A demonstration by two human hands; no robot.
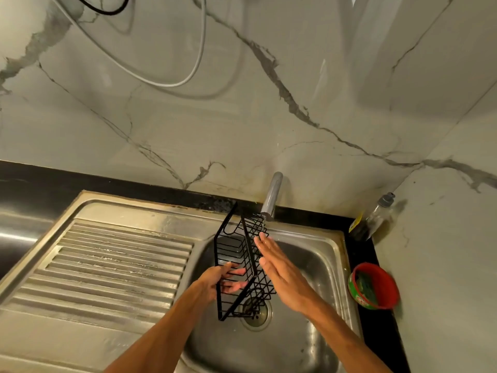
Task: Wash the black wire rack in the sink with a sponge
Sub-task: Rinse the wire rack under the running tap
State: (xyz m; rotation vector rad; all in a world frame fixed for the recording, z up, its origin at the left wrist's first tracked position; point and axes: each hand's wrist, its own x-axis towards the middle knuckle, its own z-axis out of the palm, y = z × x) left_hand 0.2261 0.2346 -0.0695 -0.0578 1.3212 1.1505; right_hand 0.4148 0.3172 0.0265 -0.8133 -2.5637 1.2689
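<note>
Over the steel sink, left hand grips the black wire rack; right hand presses flat, fingers straight, against its mesh.

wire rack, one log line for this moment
left hand: grips wire rack over sink | right hand: flat against rack | tap: above rack
</note>
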